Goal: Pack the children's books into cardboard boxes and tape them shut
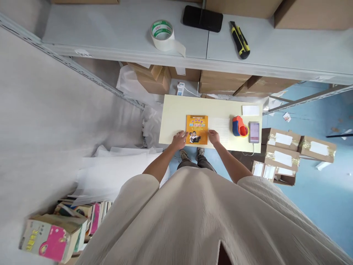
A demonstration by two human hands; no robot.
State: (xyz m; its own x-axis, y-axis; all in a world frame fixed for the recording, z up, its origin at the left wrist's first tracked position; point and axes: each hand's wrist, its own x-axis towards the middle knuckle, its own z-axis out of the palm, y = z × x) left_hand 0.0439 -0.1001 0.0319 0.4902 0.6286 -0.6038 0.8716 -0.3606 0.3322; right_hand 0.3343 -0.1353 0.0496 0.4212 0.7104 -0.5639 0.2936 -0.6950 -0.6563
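An orange book (196,127) with a picture of people on its cover lies on the pale yellow tabletop (173,110). My left hand (179,140) grips its lower left edge, one finger resting over the cover. At the lower right edge, my right hand (213,137) holds the book between thumb and fingers; the fingertips are partly hidden. A sheet printed with faint lines (222,129) lies just right of the book. Beyond that are a red and blue tape dispenser (239,127) and a phone (254,132) with its screen lit and a cable attached.
A white slip (250,110) lies at the table's back right. Above, a grey shelf (110,36) carries a tape roll (162,35), a black object (202,18) and a utility knife (239,40). Boxes (282,158) stand right; books (55,235) and white sheets (110,173) lie left.
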